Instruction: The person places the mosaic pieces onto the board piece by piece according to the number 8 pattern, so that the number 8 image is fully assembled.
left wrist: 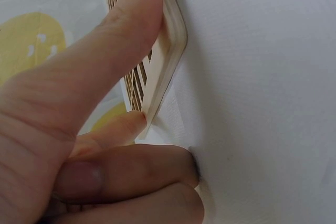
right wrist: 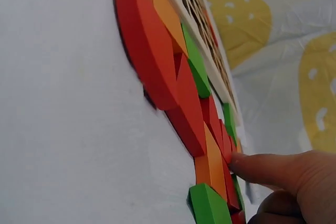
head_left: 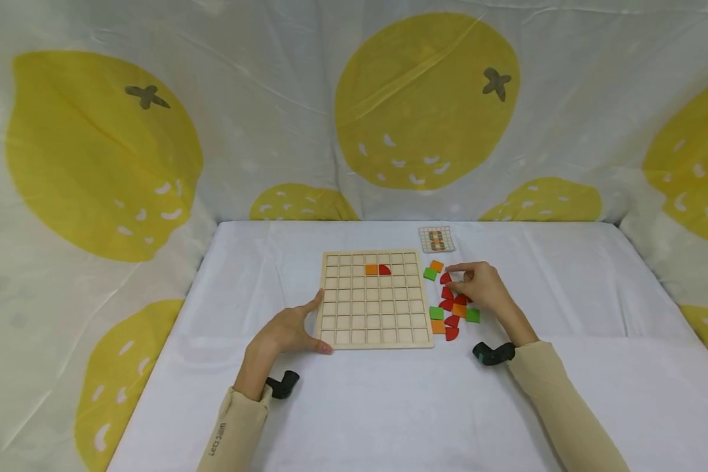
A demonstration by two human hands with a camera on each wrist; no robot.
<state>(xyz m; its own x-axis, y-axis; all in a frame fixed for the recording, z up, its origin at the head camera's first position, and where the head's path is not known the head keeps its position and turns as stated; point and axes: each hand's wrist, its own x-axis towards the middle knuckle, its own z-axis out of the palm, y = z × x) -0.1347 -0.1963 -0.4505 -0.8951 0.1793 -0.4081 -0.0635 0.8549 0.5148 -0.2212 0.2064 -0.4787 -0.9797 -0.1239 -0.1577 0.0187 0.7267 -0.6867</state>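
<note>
Currently listed: one wooden grid board (head_left: 373,322), flat on the white cloth, an orange square (head_left: 371,269) and a red quarter-round (head_left: 385,269) in adjoining cells; left hand (head_left: 287,330), thumb on the near-left corner, index finger against the left edge, not clasped round it. Right hand (head_left: 485,285), index finger and thumb about a red piece (head_left: 445,278) beside the board, pinch or mere touch cannot be told. Hazards: crowded loose pieces (head_left: 459,310) could scatter if a fingertip catches a neighbour; uneven thumb pressure could skew the board.
</note>
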